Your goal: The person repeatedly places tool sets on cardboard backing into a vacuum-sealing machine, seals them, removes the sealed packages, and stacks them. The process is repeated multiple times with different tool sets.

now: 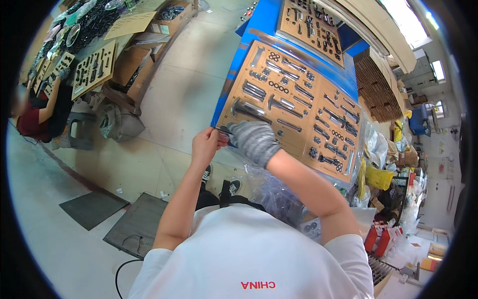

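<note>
My bare left hand is closed in a pinch at the near left corner of a brown board; what its fingers hold is too small to tell. Close beside it, my right hand, in a grey knitted glove, curls over the same corner, its fingertips partly hidden. Rows of dark metal parts cover the board: a wrench, a hammer-shaped piece, rings, bolts and rods. Shiny clear plastic film shows along the board's right edge.
The board lies on a blue-topped table, with a second filled board behind it. Stacked brown sheets stand at the right. Crumpled clear film hangs near my legs. At far left, a person works beside a cluttered bench.
</note>
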`<state>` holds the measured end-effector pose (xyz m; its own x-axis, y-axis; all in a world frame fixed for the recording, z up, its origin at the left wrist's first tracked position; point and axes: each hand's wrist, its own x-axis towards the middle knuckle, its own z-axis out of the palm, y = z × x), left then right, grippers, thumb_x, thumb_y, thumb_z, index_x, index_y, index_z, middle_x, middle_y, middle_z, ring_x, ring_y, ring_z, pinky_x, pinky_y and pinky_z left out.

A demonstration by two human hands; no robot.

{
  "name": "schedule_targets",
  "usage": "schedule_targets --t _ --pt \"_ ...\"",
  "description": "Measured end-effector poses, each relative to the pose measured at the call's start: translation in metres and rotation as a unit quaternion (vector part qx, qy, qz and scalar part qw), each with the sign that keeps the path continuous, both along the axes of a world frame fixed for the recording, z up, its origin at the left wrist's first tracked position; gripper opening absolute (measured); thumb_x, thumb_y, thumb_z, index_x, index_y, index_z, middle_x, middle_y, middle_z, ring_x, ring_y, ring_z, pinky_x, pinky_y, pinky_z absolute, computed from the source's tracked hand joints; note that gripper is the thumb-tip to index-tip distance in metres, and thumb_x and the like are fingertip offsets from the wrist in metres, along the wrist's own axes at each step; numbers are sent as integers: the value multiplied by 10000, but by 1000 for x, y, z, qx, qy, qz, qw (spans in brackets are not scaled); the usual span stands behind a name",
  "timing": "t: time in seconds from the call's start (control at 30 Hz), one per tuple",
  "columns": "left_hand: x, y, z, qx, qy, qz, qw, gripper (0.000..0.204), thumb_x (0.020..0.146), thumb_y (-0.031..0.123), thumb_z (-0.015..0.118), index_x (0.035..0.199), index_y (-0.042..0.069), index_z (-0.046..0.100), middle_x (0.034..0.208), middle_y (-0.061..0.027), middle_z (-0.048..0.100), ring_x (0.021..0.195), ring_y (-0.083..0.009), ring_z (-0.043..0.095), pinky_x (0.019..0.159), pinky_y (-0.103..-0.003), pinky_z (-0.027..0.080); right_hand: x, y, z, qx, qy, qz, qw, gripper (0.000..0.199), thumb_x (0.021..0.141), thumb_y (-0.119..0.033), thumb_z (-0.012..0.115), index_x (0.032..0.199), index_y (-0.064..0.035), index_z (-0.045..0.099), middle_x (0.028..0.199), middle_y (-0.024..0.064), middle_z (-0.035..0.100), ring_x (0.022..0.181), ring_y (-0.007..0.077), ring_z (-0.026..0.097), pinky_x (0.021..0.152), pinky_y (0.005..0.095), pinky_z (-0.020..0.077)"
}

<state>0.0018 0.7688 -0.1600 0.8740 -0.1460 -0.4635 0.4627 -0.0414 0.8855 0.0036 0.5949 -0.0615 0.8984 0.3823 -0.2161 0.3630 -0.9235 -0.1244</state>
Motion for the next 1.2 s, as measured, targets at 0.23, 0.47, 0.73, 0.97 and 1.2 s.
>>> schedule_targets --t 0.23,0.47,0.73,0.97,1.2 --pt "-46 1 57 -47 -161 -87 982 267 1021 196 546 914 -8 681 1016 -112 749 934 -178 711 809 -290 541 -43 -94 28 -148 142 -32 978 264 898 -279 627 1106 -147 725 916 134 737 891 322 715 776 468 567" --pt "-83 -16 116 -347 -80 -321 878 243 1025 145 503 875 -2 624 926 -125 690 928 -234 704 788 -335 545 -129 -239 40 -249 193 -87 945 276 892 -233 581 1097 -143 742 956 128 751 931 317 722 820 467 571" --pt "-32 8 95 -163 -22 -354 921 382 1051 253 523 1337 0 525 1037 -145 690 860 -217 697 724 -334 554 -226 -389 55 -337 271 -207 878 230 831 -178 607 966 -108 779 953 145 760 942 331 730 808 474 571" --pt "123 -73 -32 349 -255 -63 900 443 1053 364 455 1223 11 661 1012 -255 719 967 -429 694 851 -484 530 -183 -348 65 -139 164 -134 967 274 865 -257 616 1066 -122 745 982 149 744 949 338 715 816 474 564" --pt "103 -67 -18 345 -287 -40 893 414 1038 328 539 1180 -37 672 1052 -172 737 1020 -271 696 885 -383 515 -26 -265 -14 126 -43 -163 978 308 909 -273 640 1159 -92 642 1085 135 686 1001 334 667 868 462 544"
